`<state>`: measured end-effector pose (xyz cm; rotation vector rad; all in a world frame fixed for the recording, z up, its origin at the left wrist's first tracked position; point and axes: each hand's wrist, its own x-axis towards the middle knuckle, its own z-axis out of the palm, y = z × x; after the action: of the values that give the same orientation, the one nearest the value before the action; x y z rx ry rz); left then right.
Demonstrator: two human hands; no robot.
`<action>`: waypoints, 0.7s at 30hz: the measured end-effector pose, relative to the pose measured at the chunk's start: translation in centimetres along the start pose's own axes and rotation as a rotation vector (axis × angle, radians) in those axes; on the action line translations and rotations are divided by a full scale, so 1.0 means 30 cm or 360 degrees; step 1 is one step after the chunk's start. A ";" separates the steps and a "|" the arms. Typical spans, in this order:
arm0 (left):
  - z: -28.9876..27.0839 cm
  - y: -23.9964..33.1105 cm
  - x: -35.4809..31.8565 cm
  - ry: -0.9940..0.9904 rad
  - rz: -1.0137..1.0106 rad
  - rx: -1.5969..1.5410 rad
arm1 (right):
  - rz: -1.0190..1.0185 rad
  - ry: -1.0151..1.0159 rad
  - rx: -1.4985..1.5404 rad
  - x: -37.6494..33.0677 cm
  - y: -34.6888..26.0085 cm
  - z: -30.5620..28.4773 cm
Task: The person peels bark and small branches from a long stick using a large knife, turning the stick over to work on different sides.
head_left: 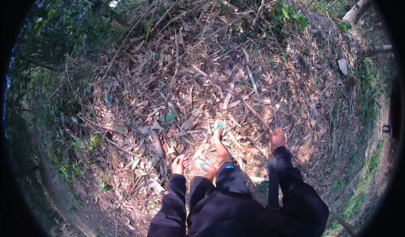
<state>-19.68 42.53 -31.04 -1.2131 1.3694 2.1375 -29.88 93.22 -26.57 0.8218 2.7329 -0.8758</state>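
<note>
My right hand (277,138) is closed around the lower end of a thin dark blade-like tool (274,110) that points up and away from me. A long brown stick (230,92) runs diagonally over the leaf litter, passes by that hand and continues to the lower right; whether the hand touches it I cannot tell. My left hand (179,164) hangs by my side with loosely curled fingers and nothing in it. My feet wear sandals with teal straps, the right foot (218,131) stepped forward and the left foot (205,166) back. Dark sleeves and trousers cover me.
Dry leaves and twigs (185,81) cover the ground. Green undergrowth (63,47) borders the left and top. Pale tree trunks (358,9) stand at the upper right. A grassy strip (371,110) runs down the right side.
</note>
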 end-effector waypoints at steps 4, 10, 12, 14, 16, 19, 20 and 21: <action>0.027 0.465 -0.063 -0.0068 0.0404 -0.0408 | -0.0346 -0.0262 0.0400 -0.101 -0.202 -0.010; -0.186 1.081 -0.464 -0.0109 0.1005 -0.0956 | -0.0787 -0.0571 0.0110 -0.332 -0.543 0.077; -0.372 1.136 -0.579 -0.0135 0.1121 -0.1279 | -0.1134 -0.0692 0.0227 -0.467 -0.734 0.081; -0.525 1.105 -0.679 -0.0127 0.1154 -0.1445 | -0.1322 -0.0684 0.0216 -0.524 -0.824 0.127; -0.596 1.102 -0.808 -0.0047 0.1257 -0.1525 | -0.1344 -0.0530 0.0178 -0.516 -0.832 0.223; -0.649 1.084 -1.019 0.0329 0.1514 -0.1662 | -0.1240 -0.0847 0.0287 -0.714 -1.037 0.127; -0.661 1.089 -1.075 0.0422 0.1630 -0.1630 | -0.1147 -0.0918 0.0279 -0.761 -1.061 0.111; -0.682 1.096 -1.106 0.0368 0.1730 -0.1577 | -0.1348 -0.0794 0.0424 -0.819 -1.070 0.086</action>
<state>-11.91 14.43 10.79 -1.0924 1.1638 3.8553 -26.89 58.79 -5.46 -0.5518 2.4724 -1.3610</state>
